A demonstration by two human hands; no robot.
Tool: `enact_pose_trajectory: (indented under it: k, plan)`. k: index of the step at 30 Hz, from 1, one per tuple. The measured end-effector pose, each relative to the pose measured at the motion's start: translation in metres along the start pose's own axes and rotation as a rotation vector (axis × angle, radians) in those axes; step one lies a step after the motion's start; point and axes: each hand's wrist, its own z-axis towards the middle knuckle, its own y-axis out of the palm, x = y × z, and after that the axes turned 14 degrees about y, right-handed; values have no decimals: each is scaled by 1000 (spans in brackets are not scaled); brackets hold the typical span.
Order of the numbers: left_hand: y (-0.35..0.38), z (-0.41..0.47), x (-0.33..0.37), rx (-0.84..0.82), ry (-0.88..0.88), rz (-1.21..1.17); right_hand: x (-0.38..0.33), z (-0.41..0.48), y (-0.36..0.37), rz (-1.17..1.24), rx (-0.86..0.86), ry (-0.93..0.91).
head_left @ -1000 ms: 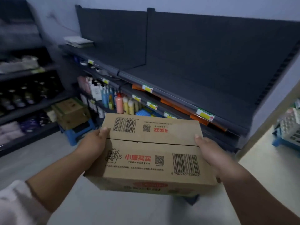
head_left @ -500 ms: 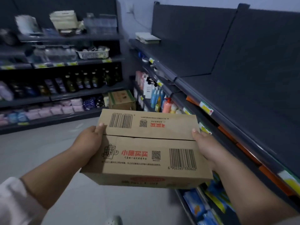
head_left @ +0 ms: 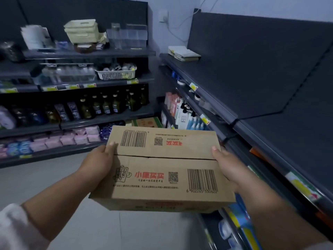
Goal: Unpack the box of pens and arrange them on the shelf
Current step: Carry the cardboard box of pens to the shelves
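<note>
Holding closed cardboard box [head_left: 162,175], left grip [head_left: 97,163] and right grip [head_left: 228,168] curled round its ends, contents hidden

The one head-worn camera is looking forward and down from the person's eye level, sitting close above the cardboard box [head_left: 162,170], which is filling the lower middle. It is facing a shop corner: stocked shelves [head_left: 108,118] are running off toward 10 o'clock, a dark shelf [head_left: 270,83] toward 2 o'clock. Its wide lens is bowing the edges.
</note>
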Motion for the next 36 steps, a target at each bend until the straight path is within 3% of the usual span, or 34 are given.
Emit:
enact_pose_trajectory:
  k: [8,22,36]
  plan:
    - [0,126,5,12,-25,45,-85,88,48,102,-83,7]
    - [54,328,6,134,-151,67,-249,282,92,-49,-227,34]
    - [94,530,-41,57,-182,8,-332,423,172,-115,-101,69]
